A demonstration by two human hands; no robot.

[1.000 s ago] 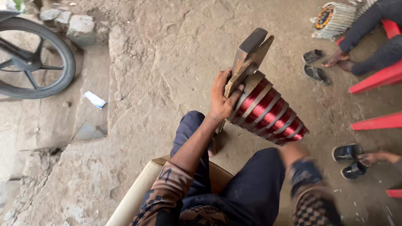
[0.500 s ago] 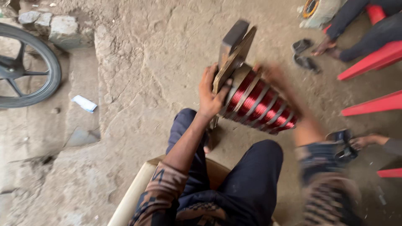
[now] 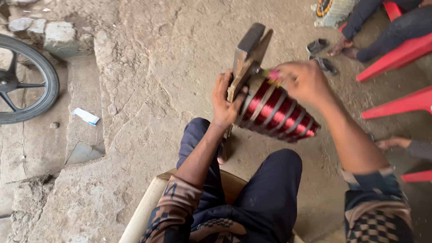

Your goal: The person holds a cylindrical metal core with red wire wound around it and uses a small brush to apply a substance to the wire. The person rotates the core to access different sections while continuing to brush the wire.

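Observation:
A stepped winding former [image 3: 246,58] carries several bands of red copper wire [image 3: 274,110], tapering toward the lower right. My left hand [image 3: 224,100] grips the former at its wide end, by the wooden and metal plates. My right hand [image 3: 302,80] rests on top of the widest coil, fingers pinched on something pink at the coil's edge. I sit on a chair [image 3: 148,202] with my knees below the coil.
A wheel [image 3: 28,81] stands at the left beside stone steps [image 3: 83,103] with a small white packet [image 3: 85,116]. Red plastic chairs [image 3: 396,54], sandals [image 3: 317,46] and other people's legs and feet fill the right side. The ground is rough dirt.
My right hand has come up from below the coil and now sits on its wide end. My left hand keeps its grip on the former.

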